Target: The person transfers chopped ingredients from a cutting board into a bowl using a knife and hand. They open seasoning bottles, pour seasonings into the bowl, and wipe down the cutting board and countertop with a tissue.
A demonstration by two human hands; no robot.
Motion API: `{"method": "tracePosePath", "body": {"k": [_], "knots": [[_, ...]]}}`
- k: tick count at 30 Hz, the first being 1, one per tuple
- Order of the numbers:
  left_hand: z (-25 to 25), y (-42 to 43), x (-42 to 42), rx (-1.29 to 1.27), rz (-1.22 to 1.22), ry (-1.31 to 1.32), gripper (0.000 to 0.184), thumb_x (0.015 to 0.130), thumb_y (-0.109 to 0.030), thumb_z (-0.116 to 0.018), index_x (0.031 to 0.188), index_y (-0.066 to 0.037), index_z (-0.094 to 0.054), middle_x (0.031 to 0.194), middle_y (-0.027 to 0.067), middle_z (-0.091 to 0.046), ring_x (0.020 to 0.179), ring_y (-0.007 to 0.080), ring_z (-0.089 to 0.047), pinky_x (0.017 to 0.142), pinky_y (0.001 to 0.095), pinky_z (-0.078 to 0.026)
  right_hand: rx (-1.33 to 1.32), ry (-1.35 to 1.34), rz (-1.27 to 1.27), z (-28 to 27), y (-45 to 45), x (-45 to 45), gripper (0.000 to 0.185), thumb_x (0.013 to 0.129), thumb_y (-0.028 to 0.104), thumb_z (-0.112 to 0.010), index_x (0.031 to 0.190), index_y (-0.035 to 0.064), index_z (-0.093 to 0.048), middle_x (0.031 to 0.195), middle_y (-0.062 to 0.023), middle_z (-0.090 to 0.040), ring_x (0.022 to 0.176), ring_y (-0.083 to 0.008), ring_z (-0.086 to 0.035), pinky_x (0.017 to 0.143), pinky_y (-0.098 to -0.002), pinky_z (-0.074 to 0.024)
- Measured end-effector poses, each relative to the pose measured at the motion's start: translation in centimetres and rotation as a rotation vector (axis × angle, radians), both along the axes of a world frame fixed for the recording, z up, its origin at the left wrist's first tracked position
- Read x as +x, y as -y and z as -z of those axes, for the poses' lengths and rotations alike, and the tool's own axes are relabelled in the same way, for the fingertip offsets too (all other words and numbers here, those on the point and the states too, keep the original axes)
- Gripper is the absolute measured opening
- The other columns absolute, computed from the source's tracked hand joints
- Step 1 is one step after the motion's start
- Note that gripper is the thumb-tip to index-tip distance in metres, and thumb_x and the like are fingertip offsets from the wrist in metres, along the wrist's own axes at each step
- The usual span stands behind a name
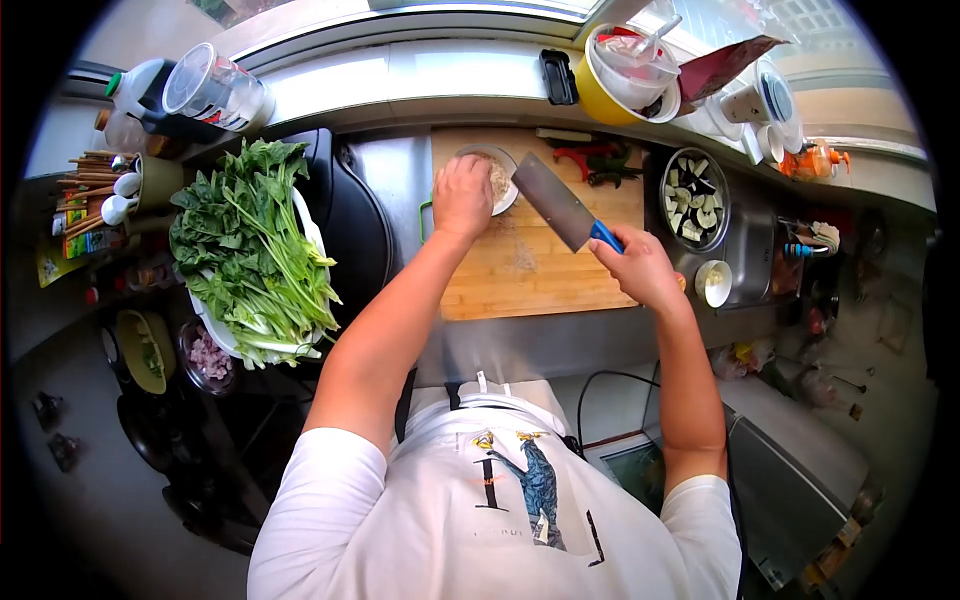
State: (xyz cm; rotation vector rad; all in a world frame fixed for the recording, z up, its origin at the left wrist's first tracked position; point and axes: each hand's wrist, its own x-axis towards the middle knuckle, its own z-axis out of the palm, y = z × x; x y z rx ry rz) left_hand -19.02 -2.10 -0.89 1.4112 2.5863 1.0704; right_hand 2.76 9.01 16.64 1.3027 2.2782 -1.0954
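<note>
The person wears a loose white cloth T-shirt [430, 530] with a short white left sleeve [325, 480] and a short white right sleeve [697, 515]. Its printed front bears a tall black serif letter "I" [489, 484], a small yellow motif [484, 440], an upright dark blue-grey animal figure [540, 485] and a slanted black L-shaped mark [596, 540]. Left hand [462, 198] and right hand [640, 265] are bare, as are both forearms [410, 325]

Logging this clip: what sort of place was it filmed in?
A kitchen, probably a home one: there is a wooden cutting board, a cleaver in the person's right hand, and a heap of leafy greens to the left.
</note>
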Motion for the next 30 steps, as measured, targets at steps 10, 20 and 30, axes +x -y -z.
{"method": "tracePosePath", "body": {"k": [10,20,30], "knots": [[-1.1,0.5,0.5,0.012,0.095,-0.002,0.022,0.082,-0.003,-0.060,0.098,-0.009,-0.072,0.092,0.0101,-0.071,0.093,0.0317,-0.061,0.085,0.0439,-0.048,0.510,-0.372,-0.159,14.0,-1.7,9.2,0.025,0.086,0.012,-0.066,0.111,0.0071,-0.066,0.100,-0.0158,-0.066,0.095,-0.0390,-0.061,0.082,-0.0461,-0.0478],[-1.4,0.3,0.4,-0.123,-0.028,0.055,0.023,0.084,-0.001,-0.059,0.102,-0.008,-0.071,0.094,0.0105,-0.071,0.094,0.0328,-0.063,0.084,0.0424,-0.050,0.703,-0.411,-0.297,18.5,-6.9,7.0,0.048,0.077,-0.001,-0.063,0.118,0.0221,-0.069,0.096,-0.0060,-0.061,0.096,-0.0298,-0.056,0.086,-0.0423,-0.0425],[-2.2,-0.5,1.0,-0.164,-0.070,0.072,0.018,0.093,-0.006,-0.056,0.105,-0.008,-0.068,0.095,0.0091,-0.071,0.095,0.0309,-0.063,0.083,0.0415,-0.050,0.613,-0.608,-0.467,20.7,-10.2,4.4,0.051,0.076,-0.003,-0.059,0.118,0.0228,-0.071,0.094,-0.0037,-0.059,0.097,-0.0276,-0.055,0.088,-0.0400,-0.0424]]}}
